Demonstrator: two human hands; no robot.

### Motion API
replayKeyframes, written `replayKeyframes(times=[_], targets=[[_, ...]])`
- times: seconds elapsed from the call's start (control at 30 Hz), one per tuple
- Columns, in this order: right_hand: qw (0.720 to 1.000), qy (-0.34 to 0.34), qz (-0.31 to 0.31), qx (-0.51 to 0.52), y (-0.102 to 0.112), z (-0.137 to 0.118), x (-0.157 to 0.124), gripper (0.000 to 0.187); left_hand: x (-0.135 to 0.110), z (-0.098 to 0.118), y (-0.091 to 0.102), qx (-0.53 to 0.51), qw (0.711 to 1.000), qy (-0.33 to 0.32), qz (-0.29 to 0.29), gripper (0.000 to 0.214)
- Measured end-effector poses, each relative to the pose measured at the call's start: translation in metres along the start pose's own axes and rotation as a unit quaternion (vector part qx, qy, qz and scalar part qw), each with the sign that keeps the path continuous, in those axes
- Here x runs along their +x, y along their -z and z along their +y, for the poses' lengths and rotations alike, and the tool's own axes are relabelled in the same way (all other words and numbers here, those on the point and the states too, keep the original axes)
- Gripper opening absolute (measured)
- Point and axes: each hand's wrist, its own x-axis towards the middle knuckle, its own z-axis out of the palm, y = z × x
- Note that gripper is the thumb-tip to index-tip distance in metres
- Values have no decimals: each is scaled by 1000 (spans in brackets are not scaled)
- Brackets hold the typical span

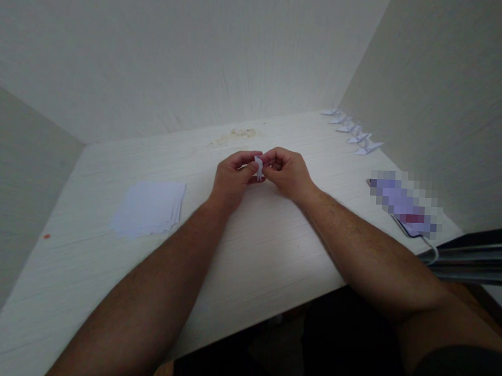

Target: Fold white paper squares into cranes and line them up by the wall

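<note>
A small folded white paper piece (258, 168) is pinched between both hands above the middle of the white table (248, 249). My left hand (231, 180) grips it from the left with thumb and fingers closed. My right hand (285, 171) holds it from the right, fingers curled over it. Most of the paper piece is hidden by the fingers. A stack of white paper squares (150, 208) lies on the table to the left of my left hand.
Several folded paper figures (353, 132) stand in a row at the far right along the wall. A phone (404, 204) with a white cable lies near the right edge. A yellowish stain (236, 135) marks the far tabletop. Walls enclose the table on three sides.
</note>
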Motion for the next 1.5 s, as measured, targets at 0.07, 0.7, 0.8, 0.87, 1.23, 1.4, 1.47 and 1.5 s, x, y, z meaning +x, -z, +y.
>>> replayKeyframes(times=[0.07,0.7,0.8,0.87,1.23,1.4,1.47,1.5], targets=[[1000,3,16,-26,1,-1,-1,10,0,0,0,9,1000,-8,8,24],[959,144,41,-240,6,3,-1,18,1,0,2,-34,999,8,13,25],[960,133,42,-244,6,3,-1,22,1,-2,2,-35,999,4,16,26],[960,128,39,-247,6,2,-1,24,2,-2,3,-33,999,3,17,27],[954,139,34,-263,6,2,-1,13,2,-2,2,-31,999,-7,15,26],[947,157,80,-269,7,4,0,6,1,-2,2,-25,1000,0,-1,28],[943,166,87,-276,7,4,-1,6,1,-2,2,-19,1000,5,-11,29],[940,171,89,-281,7,5,-1,5,0,-1,2,-17,1000,7,-14,30]])
